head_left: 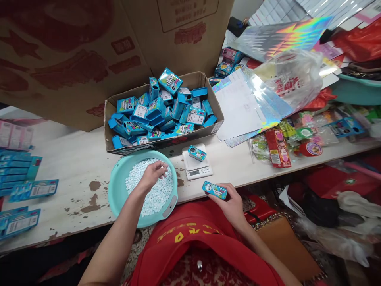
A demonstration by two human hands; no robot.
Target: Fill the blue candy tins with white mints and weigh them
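Note:
Small white candies (149, 198) fill the bottom of a turquoise plastic basin (114, 194). Above them is my left hand (155, 172), its fingers pinched together; what is between the fingertips is too small to make out. At the basin's right, my right hand (229, 198) grips a small blue candy box (218, 191) near the table's front edge. White shows in the opening at that box's left end. A second blue candy box (197, 153) rests on the white digital scale (199, 172), with a dark opening at its left end.
Behind the basin, an open carton (108, 133) is heaped with blue candy boxes. A large cardboard box (89, 79) stands behind it. Stacked blue boxes (32, 190) lie at left. Papers (238, 103) and wrapped sweets (278, 147) cover the right side.

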